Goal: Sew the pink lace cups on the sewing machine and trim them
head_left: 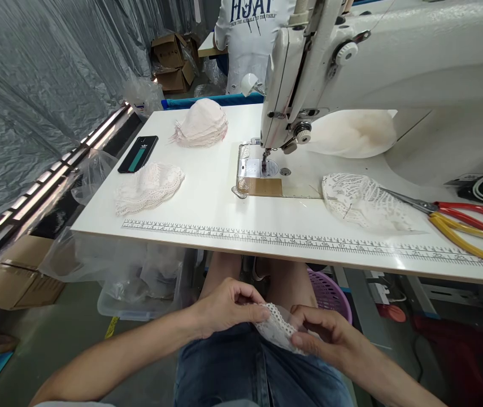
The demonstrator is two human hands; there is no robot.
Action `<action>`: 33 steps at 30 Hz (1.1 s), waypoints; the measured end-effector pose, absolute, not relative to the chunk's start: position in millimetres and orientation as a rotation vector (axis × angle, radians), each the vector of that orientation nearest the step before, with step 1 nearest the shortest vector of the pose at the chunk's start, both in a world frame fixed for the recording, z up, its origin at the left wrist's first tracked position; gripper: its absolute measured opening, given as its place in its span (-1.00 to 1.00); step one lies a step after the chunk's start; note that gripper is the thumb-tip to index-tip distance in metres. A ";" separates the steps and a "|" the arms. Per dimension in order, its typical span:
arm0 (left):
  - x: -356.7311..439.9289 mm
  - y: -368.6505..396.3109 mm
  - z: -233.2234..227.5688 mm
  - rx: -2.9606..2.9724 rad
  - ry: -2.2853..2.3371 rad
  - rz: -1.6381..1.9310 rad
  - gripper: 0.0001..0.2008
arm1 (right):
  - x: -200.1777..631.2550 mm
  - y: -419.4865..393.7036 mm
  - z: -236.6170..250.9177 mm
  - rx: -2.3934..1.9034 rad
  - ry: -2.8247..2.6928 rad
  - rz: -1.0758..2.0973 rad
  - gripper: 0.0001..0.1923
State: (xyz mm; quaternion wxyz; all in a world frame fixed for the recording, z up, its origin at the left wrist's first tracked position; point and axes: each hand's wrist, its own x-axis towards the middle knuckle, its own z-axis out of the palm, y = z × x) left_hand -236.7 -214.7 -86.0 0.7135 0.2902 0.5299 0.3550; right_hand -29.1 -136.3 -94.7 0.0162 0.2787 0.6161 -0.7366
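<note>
Overhead, "HJAT" on a person's white shirt (247, 34); below, lace piece (275, 328) between both hands (275, 322).

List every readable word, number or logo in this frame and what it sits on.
"HJAT": partly cut off, on another person's white shirt.
Small line beneath it: too blurred to read.
Numbers along the printed ruler on the table edge: too small to read.
Phone: three-stripe logo, no legible text.

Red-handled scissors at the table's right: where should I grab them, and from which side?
Take the red-handled scissors by the handle loops, coming from the right. The blades point left with their tips at the lace piece, and yellow-handled pliers crowd the near side.
</note>
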 end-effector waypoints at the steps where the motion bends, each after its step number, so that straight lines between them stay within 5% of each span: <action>1: -236.7 -214.4 -85.3 0.649 1.175 0.788 -0.71 | -28.9 -136.3 -94.5 0.869 1.923 -2.278 -0.75; 25: -229.3 -203.1 -76.0 0.978 1.404 0.822 -0.80 | -46.4 -130.0 -83.9 1.060 2.145 -2.091 -0.66; 33: -286.9 -144.6 -3.3 1.452 1.510 0.882 -0.88 | -96.9 -94.2 -47.4 1.091 2.623 -1.875 -0.59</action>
